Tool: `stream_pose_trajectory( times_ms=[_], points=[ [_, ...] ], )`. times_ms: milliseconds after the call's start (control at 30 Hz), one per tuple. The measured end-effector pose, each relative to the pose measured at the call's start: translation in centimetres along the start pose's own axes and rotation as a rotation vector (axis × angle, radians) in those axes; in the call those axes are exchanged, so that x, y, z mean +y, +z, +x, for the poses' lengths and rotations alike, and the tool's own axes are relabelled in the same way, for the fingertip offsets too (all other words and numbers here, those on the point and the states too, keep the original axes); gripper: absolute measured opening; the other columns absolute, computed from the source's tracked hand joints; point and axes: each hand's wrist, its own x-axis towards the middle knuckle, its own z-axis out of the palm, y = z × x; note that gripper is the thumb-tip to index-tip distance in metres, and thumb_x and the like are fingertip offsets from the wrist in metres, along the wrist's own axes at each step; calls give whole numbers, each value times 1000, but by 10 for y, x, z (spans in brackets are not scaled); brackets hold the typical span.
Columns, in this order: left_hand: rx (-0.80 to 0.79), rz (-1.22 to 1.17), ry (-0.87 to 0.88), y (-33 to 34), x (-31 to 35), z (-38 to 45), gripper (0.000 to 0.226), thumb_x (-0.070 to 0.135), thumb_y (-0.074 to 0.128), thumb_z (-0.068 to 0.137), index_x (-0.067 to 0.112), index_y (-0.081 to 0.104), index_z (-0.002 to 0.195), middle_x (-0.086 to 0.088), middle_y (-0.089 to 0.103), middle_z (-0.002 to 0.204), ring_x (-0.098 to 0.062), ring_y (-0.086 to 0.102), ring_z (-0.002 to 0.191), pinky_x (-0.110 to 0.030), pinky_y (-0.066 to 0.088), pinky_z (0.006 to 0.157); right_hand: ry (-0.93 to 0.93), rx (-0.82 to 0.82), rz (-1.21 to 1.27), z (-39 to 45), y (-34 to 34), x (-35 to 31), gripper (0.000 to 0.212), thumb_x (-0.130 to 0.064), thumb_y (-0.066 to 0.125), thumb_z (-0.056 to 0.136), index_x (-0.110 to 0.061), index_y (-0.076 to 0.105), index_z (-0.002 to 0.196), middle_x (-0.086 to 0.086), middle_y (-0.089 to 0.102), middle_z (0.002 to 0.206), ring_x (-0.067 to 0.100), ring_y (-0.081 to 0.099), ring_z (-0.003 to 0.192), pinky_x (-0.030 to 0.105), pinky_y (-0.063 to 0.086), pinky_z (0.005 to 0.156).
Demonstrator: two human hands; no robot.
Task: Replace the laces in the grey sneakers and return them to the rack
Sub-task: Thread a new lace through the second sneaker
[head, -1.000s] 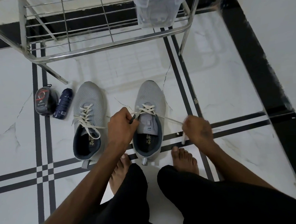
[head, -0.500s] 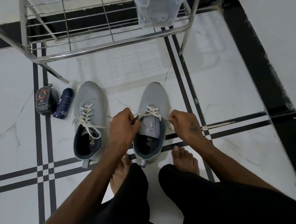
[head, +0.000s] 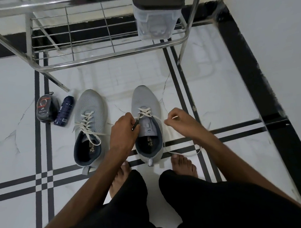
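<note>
Two grey sneakers stand toe-forward on the white floor. The left sneaker (head: 90,117) is laced with a cream lace that lies loose over its opening. The right sneaker (head: 145,103) has a cream lace (head: 144,112) crossed through its front eyelets only. My left hand (head: 124,133) grips the left rim of this shoe beside the tongue and pinches one lace end. My right hand (head: 180,120) hovers just right of the shoe and pinches the other lace end, whose slack loops down to the floor by my right foot. The steel shoe rack (head: 107,54) stands just beyond.
A shoe-polish case (head: 46,109) and a dark spray can (head: 64,111) lie left of the sneakers. A clear plastic box (head: 156,20) with a dark lid sits on the rack's lower shelf. My bare feet are right behind the right sneaker. A black-skirted wall runs along the right.
My right hand, which had swung in to the shoe's eyelets, has drawn back out to the right with the lace end. My left hand stayed on the shoe.
</note>
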Motion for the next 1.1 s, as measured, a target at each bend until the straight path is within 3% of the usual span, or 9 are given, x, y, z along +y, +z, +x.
stream_pose_trajectory(
  times_ms=[100,167,300,400,500,633,767,933,1100],
  points=[
    [-17,22,31,1,0,2,21,23,70,87,16,50,84,3,56,77,-18,51,70,-29,28,58,49,-7,-16,11,11,2,56,-34,65,88,-31,41,139,-11,46,129,8,46,120,30,38,93],
    [-20,20,16,2,-1,4,21,24,71,87,18,51,85,4,58,80,-17,53,72,-28,30,58,153,-121,49,16,20,8,60,-38,63,91,-27,39,144,-5,61,118,12,60,108,29,43,87],
    [-9,-17,6,0,-1,-1,18,28,68,89,18,57,100,3,62,98,-17,59,81,-29,40,69,159,-72,79,13,19,20,14,-23,65,92,-13,69,99,0,69,73,7,67,65,29,55,78],
    [-7,-46,118,-5,11,-8,23,31,63,93,19,64,112,3,61,110,-15,59,92,-29,45,78,175,-81,293,5,9,9,20,-18,54,90,-12,61,73,0,55,65,11,57,58,26,54,69],
    [-155,-202,168,-4,34,-13,21,37,59,94,25,70,106,13,68,104,-5,59,96,-27,47,85,149,-105,523,2,3,-14,24,-21,51,89,-19,56,66,-2,61,70,16,58,75,34,51,81],
    [-474,-669,-101,-2,56,-14,30,22,62,95,26,57,125,10,74,105,-11,66,102,-25,48,91,121,-36,663,1,0,-42,23,-21,54,92,-18,58,69,3,69,85,17,64,83,33,54,79],
    [-413,-825,-284,-7,56,-7,23,21,67,93,19,63,116,-1,76,91,-20,70,97,-33,52,91,144,14,903,-2,-2,-43,12,-16,56,95,-10,63,88,9,68,89,20,68,79,30,58,72],
    [-336,-1195,-517,-32,60,15,15,15,60,96,2,68,98,-3,66,68,-18,68,67,-28,59,64,-107,-117,220,-16,8,-28,26,-15,60,94,-21,66,118,-4,69,116,8,62,110,22,48,90],
    [-350,-1248,-563,-55,62,39,12,9,57,99,0,65,97,-6,70,79,-14,72,70,-25,59,65,-177,-298,144,-31,13,-26,12,-14,62,96,-10,72,102,0,72,85,11,64,73,28,56,72]
  ],
)
